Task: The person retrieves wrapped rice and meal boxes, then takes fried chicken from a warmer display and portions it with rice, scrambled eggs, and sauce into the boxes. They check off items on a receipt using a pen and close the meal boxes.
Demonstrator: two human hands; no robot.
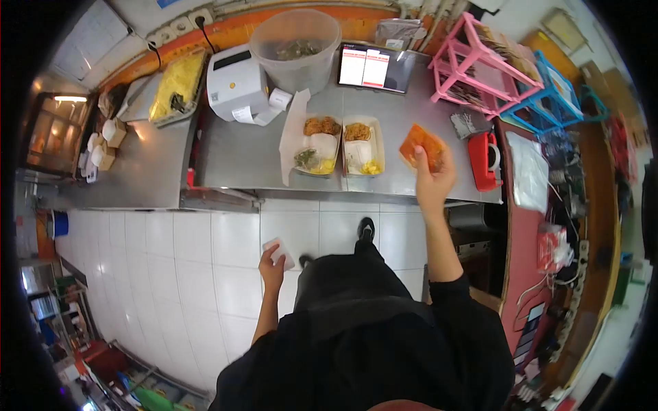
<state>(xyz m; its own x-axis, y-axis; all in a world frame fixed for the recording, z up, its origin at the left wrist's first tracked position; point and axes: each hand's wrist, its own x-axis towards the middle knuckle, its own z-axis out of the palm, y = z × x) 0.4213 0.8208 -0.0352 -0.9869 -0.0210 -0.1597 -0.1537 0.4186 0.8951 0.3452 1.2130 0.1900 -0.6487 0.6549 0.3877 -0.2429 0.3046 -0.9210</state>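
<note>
Over the right part of the steel counter, my right hand (436, 179) pinches an orange sauce packet (415, 146). Lower down, my left hand (272, 266) hangs in front of the counter above the floor, its fingers closed on a small whitish, see-through packet (282, 251). Two open food boxes stand side by side between my hands' reach. The left box (295, 137) has its lid folded out to the left and holds fried chicken (322, 126), a white mound, greens and yellow pieces. Similar food fills the right box (382, 147), with fried chicken (357, 131) at the back.
Behind the boxes are a label printer (236, 85), a clear bucket (295, 65) and a tablet (373, 68). A red tape dispenser (482, 161) and pink rack (473, 75) stand on the right. A yellow-covered tray (177, 85) lies left. White floor tiles (205, 274) extend below.
</note>
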